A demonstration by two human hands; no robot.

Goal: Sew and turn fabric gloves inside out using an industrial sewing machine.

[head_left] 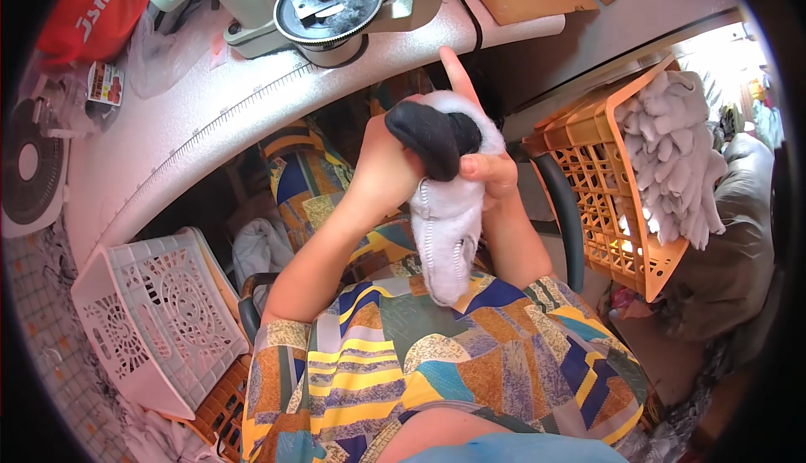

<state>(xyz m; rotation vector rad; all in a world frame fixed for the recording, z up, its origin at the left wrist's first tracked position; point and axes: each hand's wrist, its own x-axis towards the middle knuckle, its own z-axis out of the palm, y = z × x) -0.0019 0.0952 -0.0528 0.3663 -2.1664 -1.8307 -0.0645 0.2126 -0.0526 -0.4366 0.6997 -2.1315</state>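
Note:
In front of my chest, both hands hold a piece of white fleece (447, 236) with overlocked seams, shaped like a small glove or mitten. A black fabric part (424, 136) pokes out of its upper opening. Closed around the black part is my left hand (379, 165), its fingertips partly hidden behind the cloth. My right hand (491, 176) grips the white fleece from the right, thumb pressed on its front near the opening. The right index finger points up behind the fleece.
Ahead is a sewing machine (327, 10) with a lint-covered round plate, on a white table (227, 119) with a ruler edge. An orange crate (588, 186) of white fleece pieces stands right. At left are a white crate (159, 320) and a black reel (29, 161).

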